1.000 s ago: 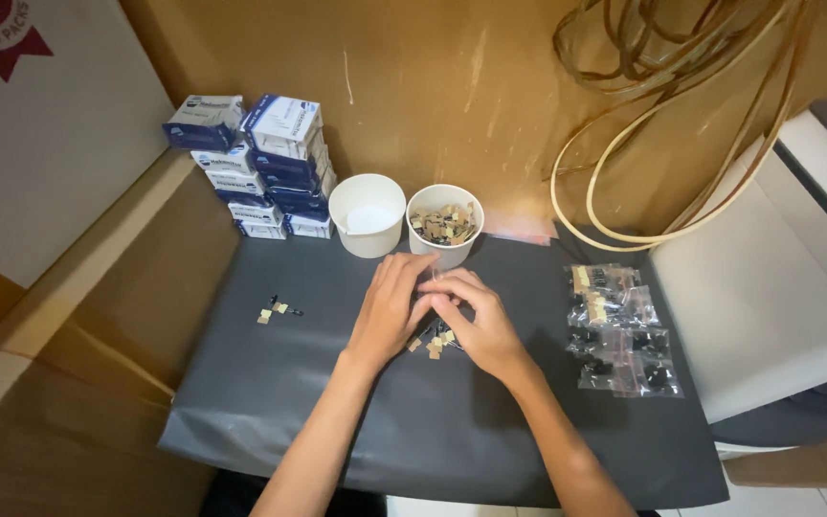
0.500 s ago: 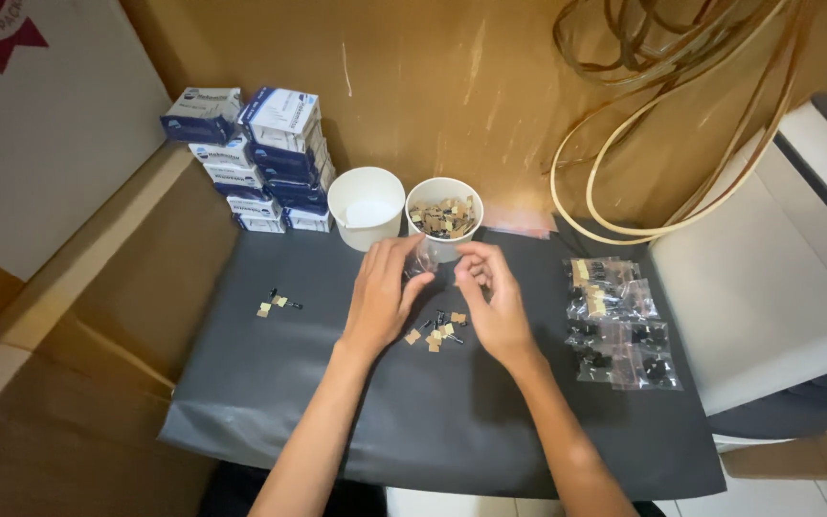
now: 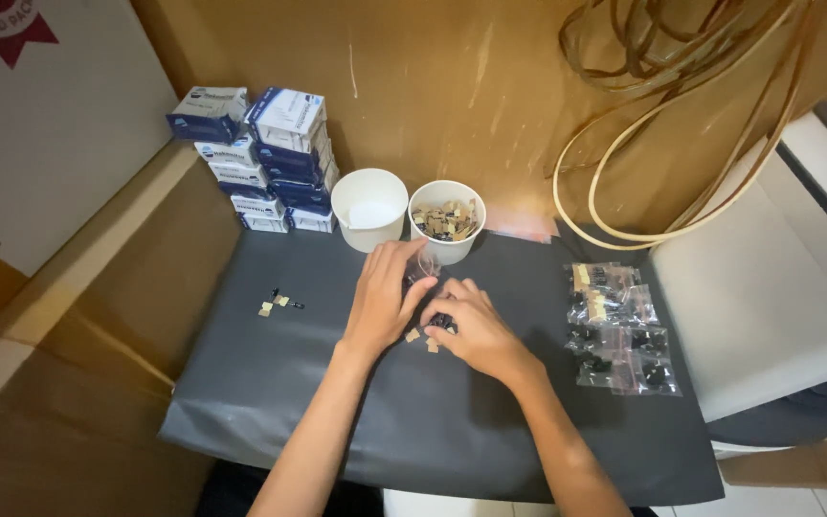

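1. On a dark mat (image 3: 241,402), left hand (image 3: 382,302) pinches a small clear bag (image 3: 423,269) near a full cup (image 3: 446,221).
2. Right hand (image 3: 476,330) closes on loose parts (image 3: 413,335) beside it.
3. Steadying the bag's mouth wide would likely ease filling.

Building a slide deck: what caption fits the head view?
Two hands, left hand and right hand, meet over small parts on a dark mat beside two white cups.

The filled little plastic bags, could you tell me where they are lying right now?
In the head view, the plastic bags lie in a pile on the dark mat, just beyond the right hand.
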